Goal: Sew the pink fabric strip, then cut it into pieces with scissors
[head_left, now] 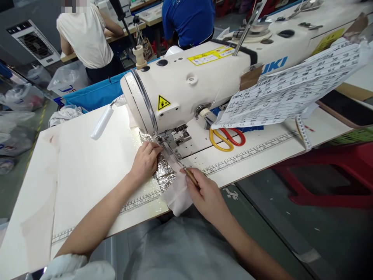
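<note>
Left hand (145, 160) resting unclenched, fingertips pressing silvery fabric (163, 174) at frame centre, just beside presser foot (172, 138) of sewing machine (180, 85). Right hand (207, 195) gripping thin wooden-handled tool (178, 163), tip pointing up-left toward foot. White cloth (177, 197) hanging over table (87, 163) edge. Scissors (225, 139) lying right of centre.

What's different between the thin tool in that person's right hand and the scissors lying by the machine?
The thin tool is gripped in the right hand, angled toward the presser foot; the scissors lie flat on the table, untouched. The tool has a slim brownish handle; the scissors have looped yellow and red ones. Both are hand tools.
</note>
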### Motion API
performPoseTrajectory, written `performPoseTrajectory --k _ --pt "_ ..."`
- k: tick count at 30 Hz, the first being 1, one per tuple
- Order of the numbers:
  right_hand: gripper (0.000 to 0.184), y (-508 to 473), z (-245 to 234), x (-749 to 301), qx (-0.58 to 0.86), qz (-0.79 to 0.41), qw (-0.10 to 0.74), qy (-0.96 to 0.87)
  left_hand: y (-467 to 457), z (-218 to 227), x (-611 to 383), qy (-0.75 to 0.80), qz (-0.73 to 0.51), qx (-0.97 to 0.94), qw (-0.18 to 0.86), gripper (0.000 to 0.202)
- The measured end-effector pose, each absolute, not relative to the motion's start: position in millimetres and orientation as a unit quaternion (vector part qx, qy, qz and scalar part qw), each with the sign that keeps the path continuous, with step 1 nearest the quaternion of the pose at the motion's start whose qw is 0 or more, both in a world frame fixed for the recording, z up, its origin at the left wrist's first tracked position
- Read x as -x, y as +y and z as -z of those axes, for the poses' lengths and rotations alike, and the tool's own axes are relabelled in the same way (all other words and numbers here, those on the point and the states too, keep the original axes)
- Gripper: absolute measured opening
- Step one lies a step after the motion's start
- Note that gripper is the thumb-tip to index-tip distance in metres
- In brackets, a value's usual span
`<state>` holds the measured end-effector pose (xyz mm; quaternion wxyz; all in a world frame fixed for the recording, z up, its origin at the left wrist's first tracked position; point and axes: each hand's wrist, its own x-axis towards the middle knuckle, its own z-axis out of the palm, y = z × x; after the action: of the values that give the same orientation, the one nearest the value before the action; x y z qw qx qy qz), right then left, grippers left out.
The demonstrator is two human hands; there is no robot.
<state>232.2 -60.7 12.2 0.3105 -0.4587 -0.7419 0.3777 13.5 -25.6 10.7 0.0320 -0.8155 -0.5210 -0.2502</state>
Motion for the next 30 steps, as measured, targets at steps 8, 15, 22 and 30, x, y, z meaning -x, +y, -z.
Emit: performPoseTrajectory --k 8,15,22,30 --pt "0.02 -48 -11 -223 0.446 -0.36 0.318 -0.755 -26 -10 -13 -0.546 0.233 0.802 0.063 0.036" --pt "0.02 -42 -10 -219 0.44 -0.348 0.324 -0.762 -35 -12 -19 -0.511 0.245 0.823 0.039 0.029" --pt "0.022 -40 -8 -217 0.439 -0.337 0.324 -0.767 -33 -10 -20 -0.537 0.199 0.817 0.062 0.032" --pt "0.025 -38 -1 -216 0.439 -0.315 0.323 -0.777 -30 -11 -20 -0.571 0.147 0.805 0.069 0.036"
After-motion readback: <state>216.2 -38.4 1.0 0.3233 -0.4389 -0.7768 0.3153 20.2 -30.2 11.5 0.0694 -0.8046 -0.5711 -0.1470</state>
